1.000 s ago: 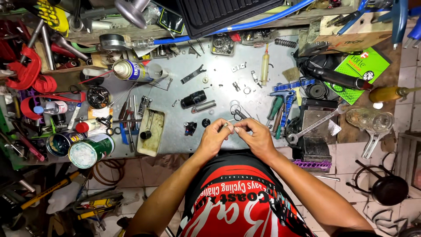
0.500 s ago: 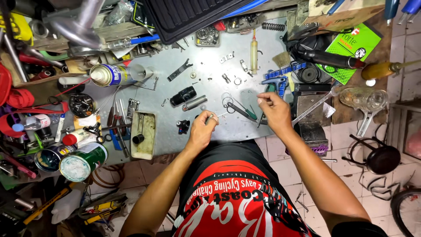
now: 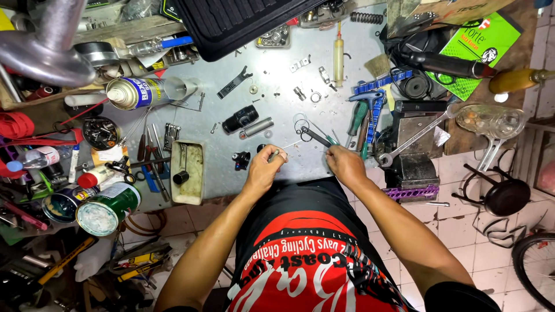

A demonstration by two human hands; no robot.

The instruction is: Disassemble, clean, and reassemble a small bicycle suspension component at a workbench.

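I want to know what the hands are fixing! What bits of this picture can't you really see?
- The part pinched in the left hand: head view, too small and covered by its fingers.
- The tool tip by the right hand: head view, hidden under the hand.
- Bicycle wheel: cut off by the right edge.
- Small parts in the tray: too small.

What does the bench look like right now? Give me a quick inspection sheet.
Surface: grey metal bench top, scattered with small parts.
Job's things: small metal part in left hand; pliers at right hand.
Clutter: spray can, tray, wrench, green tin.
Hands: both at the bench's near edge.
Cables: nothing seen.
Surroundings: tiled floor, bicycle wheel.
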